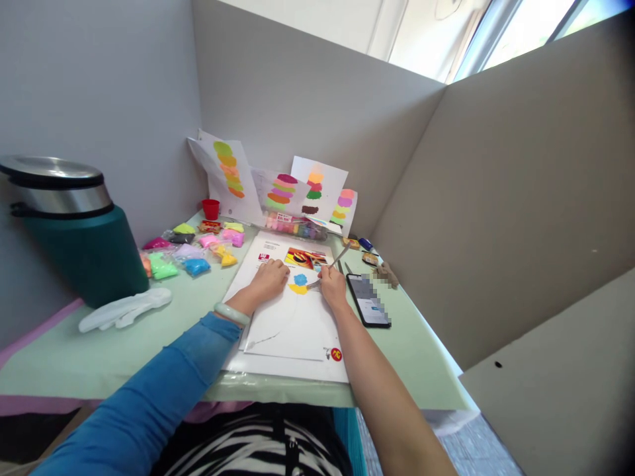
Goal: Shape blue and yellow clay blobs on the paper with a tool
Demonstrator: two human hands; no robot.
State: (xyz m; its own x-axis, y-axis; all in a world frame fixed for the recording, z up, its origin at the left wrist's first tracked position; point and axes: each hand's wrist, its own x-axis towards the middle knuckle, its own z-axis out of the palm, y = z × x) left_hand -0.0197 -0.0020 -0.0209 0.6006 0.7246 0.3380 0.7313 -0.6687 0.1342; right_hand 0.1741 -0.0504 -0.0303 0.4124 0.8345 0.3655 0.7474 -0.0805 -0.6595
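Pale green covering spreads over the table (421, 370), with the white sheet of paper (292, 327) lying on a larger white pad (297, 370) at the near edge. On the sheet's nearest part there is only a thin dark streak, so most of its lower area looks unworked. Along the sheet's left side, the left hand (269, 277) rests palm down, fingers loosely bent, no object seen in its grasp. At the sheet's right side, the right hand (332, 286) pinches a long thin tool (341, 254), its tip at or just beside a yellow patch (298, 289) on the sheet's far part. Just beyond lies a blue patch (300, 279); whether the two touch I cannot tell. Two patches are down, which suggests an early stage; against the longer colour columns behind, more colours could be left to add. Right of the sheet lies a phone (364, 301); well to its left, bagged coloured lumps (197, 266). Farther beyond the sheet stand a red cup (211, 209), a clear pack of colours (297, 228) and propped papers (320, 188) with stacked colour patches, against a grey partition (317, 106).
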